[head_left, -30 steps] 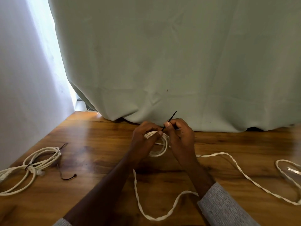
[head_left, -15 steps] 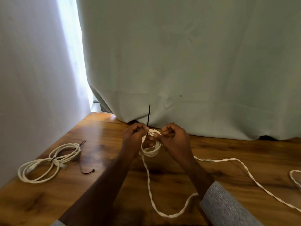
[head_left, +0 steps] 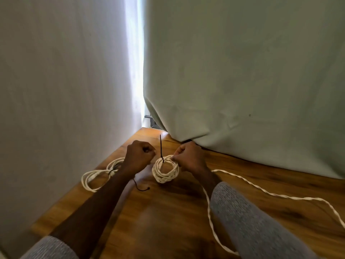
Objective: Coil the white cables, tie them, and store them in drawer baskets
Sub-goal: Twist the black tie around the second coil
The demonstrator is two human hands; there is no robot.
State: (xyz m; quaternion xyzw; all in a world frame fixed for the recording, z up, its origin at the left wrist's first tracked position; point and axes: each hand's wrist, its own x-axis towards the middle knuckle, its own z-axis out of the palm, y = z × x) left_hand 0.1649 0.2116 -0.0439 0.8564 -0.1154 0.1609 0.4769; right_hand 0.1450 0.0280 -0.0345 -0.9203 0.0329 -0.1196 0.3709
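White cable coil point(head_left: 165, 171) stands on edge on the wooden table point(head_left: 168, 217), centre of view; black tie point(head_left: 161, 148) sticks up from its 12 o'clock. Right hand point(head_left: 188, 157) at coil's 3 o'clock, fingers pinching the top strands. Left hand point(head_left: 140, 155) at 9 o'clock, apart from coil, fingers curled into a fist. Loose cable tail point(head_left: 268, 193) trails toward 4 o'clock. Second, tied coil point(head_left: 100, 174) lies further out at 9 o'clock.

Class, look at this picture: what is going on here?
A person is bundling white twisted cable on a wooden table. The right hand holds a small white cable coil with a thin black tie sticking up from it. The left hand is closed just beside it. Another tied white coil lies to the left.
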